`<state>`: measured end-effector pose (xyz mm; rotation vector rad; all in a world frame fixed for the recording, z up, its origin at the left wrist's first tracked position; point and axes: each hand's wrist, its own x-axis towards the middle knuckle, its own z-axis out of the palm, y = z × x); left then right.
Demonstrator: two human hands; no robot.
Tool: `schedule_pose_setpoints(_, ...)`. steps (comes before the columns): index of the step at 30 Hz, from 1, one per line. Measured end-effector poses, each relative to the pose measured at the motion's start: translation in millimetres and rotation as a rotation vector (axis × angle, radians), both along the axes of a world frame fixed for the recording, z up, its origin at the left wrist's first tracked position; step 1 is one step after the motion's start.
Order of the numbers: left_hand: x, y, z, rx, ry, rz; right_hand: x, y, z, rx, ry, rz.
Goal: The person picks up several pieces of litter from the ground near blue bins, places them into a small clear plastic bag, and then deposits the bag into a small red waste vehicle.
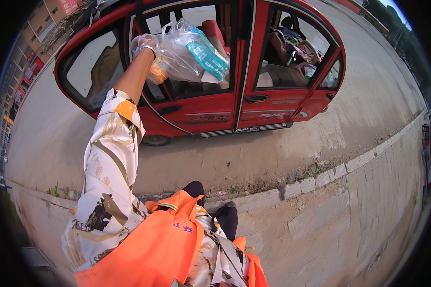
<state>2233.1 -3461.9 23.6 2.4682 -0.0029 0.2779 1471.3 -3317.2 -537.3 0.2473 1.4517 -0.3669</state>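
Observation:
My left hand (145, 43) is raised at the end of an outstretched arm, gripping the gathered top of a clear plastic bag (177, 53). In or against the bag are a turquoise-and-white printed packet (206, 61) and an orange-yellow wrapped item (158, 71). The bag overlaps the side window opening of a small red Jinpeng vehicle (208, 111). Whether it is partly through that opening I cannot tell. A band (147, 47) circles my left wrist. My right hand is out of view.
Stone kerb blocks (298, 189) run between the roadway (186, 158) and the paved sidewalk (327, 229), with my dark shoes (194, 188) at the kerb. Mixed belongings (298, 48) fill the vehicle's other window. My orange vest (154, 247) bears writing. Buildings (25, 53) line the far left.

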Motion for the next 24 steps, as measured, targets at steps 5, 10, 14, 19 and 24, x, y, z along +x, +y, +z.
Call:
schedule_pose_setpoints(5, 75, -97, -16, 0.304, -0.031, -0.032, 23, -42, -22, -0.004, 0.0, 0.03)
schedule_pose_setpoints(10, 125, -141, -25, 0.466, -0.208, -0.115, 68, -83, -64, -0.025, 0.006, 0.047)
schedule_pose_setpoints(14, 202, -158, -66, 0.614, -0.315, -0.147, 113, -111, -108, -0.078, 0.022, 0.028)
schedule_pose_setpoints(19, 286, -188, -125, 0.766, -0.415, -0.187, 88, -146, -141, -0.244, 0.087, -0.131)
schedule_pose_setpoints(24, 352, -186, -168, 0.906, -0.378, -0.222, -6, -211, -117, -0.492, 0.103, -0.303)
